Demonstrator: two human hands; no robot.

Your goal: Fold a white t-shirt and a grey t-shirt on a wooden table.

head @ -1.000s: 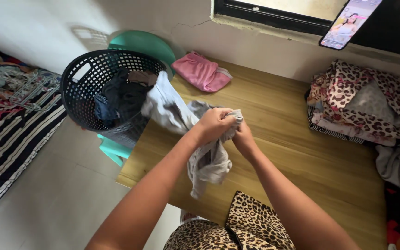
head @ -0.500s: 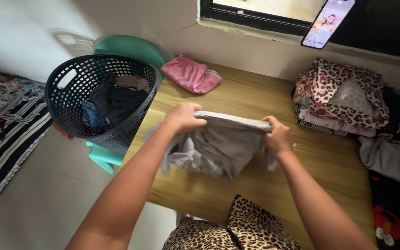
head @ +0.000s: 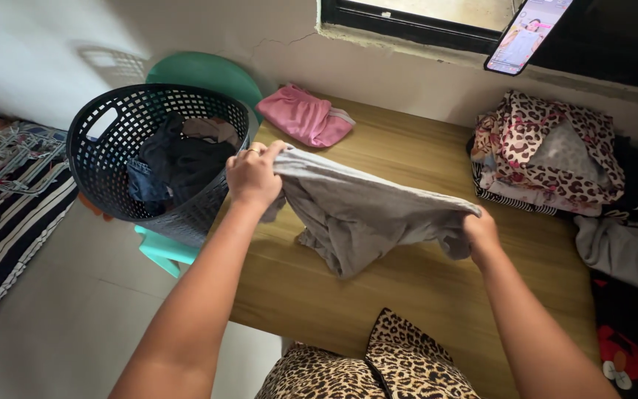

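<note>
Head view shows the left hand [head: 254, 177] pinching one end of a grey garment [head: 367, 214], fingers closed on its top edge, while the right hand [head: 480, 232] grips the other end in a closed fist. The garment hangs stretched between them above the wooden table [head: 407, 288], its long axis running from near the black laundry basket [head: 105, 170] down-right, away from it, loose cloth drooping to the tabletop. With only the corners pinched, a slack grip could likely let one end drop, bunching the cloth or dragging it off the table edge.
</note>
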